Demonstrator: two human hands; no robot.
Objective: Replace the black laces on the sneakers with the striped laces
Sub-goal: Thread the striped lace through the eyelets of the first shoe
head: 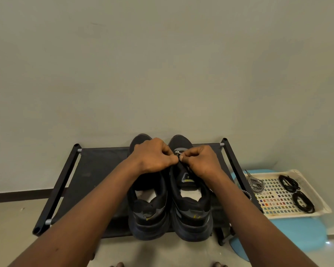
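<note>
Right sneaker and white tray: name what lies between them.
Head view: the rack's side bar and a trailing striped lace lie between right sneaker and tray.

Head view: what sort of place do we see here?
Probably a home entryway: a black shoe rack against a plain wall, sneakers on it, a blue stool beside it.

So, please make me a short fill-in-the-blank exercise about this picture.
1. The left hand and right hand pinch a striped lace on the ___ sneaker.
2. The left sneaker stands beside it on the ___ rack.
3. In the white tray, beside two coils of black laces, lies another ___ lace.
Missing: right; black; striped.
</note>
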